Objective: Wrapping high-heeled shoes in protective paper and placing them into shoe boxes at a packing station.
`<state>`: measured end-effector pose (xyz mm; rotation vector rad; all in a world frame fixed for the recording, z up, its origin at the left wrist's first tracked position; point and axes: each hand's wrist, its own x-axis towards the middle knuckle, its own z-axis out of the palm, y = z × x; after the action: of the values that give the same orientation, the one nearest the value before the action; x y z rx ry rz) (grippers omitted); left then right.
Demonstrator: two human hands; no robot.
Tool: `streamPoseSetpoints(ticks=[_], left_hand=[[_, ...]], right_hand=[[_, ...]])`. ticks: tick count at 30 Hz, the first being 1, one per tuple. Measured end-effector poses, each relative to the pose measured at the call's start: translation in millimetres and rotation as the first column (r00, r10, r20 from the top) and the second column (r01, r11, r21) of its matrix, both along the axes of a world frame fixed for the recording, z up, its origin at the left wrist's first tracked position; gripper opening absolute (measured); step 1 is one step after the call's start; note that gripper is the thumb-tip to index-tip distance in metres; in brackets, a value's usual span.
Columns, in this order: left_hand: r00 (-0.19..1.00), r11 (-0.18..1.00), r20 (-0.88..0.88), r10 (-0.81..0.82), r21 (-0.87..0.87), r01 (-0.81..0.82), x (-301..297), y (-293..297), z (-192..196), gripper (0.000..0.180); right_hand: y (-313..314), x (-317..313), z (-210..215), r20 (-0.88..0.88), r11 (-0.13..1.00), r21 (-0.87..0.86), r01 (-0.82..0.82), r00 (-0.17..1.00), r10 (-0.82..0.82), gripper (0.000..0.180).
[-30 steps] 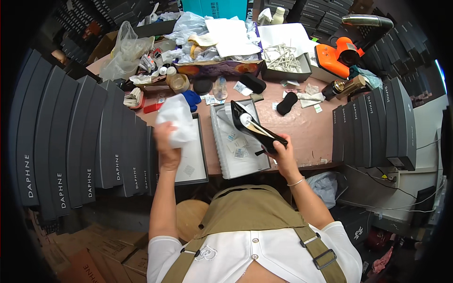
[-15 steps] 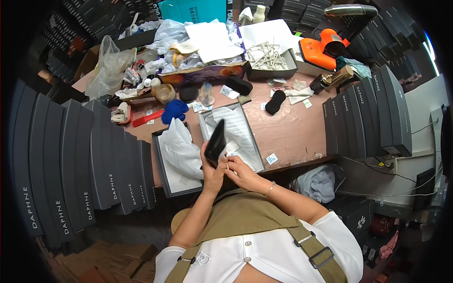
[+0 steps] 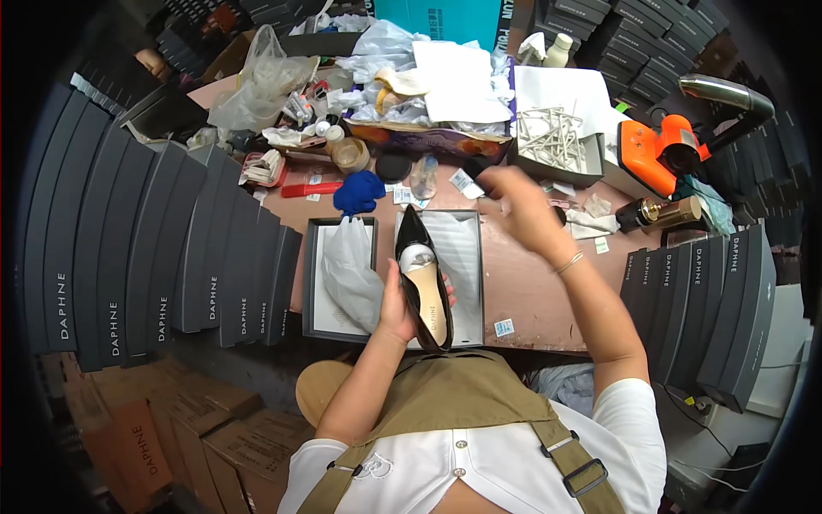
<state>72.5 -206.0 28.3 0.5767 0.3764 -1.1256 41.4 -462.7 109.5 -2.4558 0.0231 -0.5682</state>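
Observation:
A black pointed-toe flat shoe (image 3: 427, 301) with a beige insole rests in my left hand (image 3: 393, 310), whose fingers wrap round it from below. Its toe points away from me, with white stuffing (image 3: 418, 258) showing in the opening. My right hand (image 3: 524, 211) is stretched forward over the table, smeared by motion. Its fingertips are by a black oval pad (image 3: 476, 167); whether they grip it is unclear. Beneath the shoe lies an open grey box (image 3: 481, 283) with white tissue (image 3: 454, 248). Left of it, another open tray (image 3: 312, 283) holds a white tissue-wrapped bundle (image 3: 348, 265).
Stacked dark shoe boxes (image 3: 188, 248) flank the left, and more (image 3: 676, 300) the right. Behind sit a blue cloth (image 3: 360, 193), a jar (image 3: 349, 155), a tissue-filled carton (image 3: 428, 141), a box of white sticks (image 3: 556, 177) and an orange device (image 3: 644, 158).
My right hand has left the shoe and reached forward and right. The shoe has turned so its opening faces up, in my left hand alone. The view has shifted.

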Motion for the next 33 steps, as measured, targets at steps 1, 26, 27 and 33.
streamPoseSetpoints(ticks=[1,26,27,33], left_hand=[[1.0,1.0,-0.011,-0.012,0.022,0.012,-6.4,1.1,-0.8,0.08],[0.947,0.946,0.012,-0.321,0.052,0.32,44.6,89.5,-16.4,0.064],[0.948,0.944,0.008,-0.318,0.093,0.315,30.5,86.9,-6.2,0.063],[0.921,0.923,-0.086,-0.38,0.029,0.383,24.8,103.8,-17.2,0.066]], right_hand=[[37.5,-1.4,-10.7,-0.088,0.984,0.043,-0.171,0.981,0.174,0.043],[208.0,-12.3,-63.4,-0.159,0.966,-0.259,0.01,0.986,-0.053,0.018],[208.9,-9.3,-71.6,-0.209,0.926,-0.377,-0.037,0.977,-0.046,0.014],[235.0,-28.2,-85.1,-0.23,0.923,-0.384,-0.007,0.969,-0.088,0.008]])
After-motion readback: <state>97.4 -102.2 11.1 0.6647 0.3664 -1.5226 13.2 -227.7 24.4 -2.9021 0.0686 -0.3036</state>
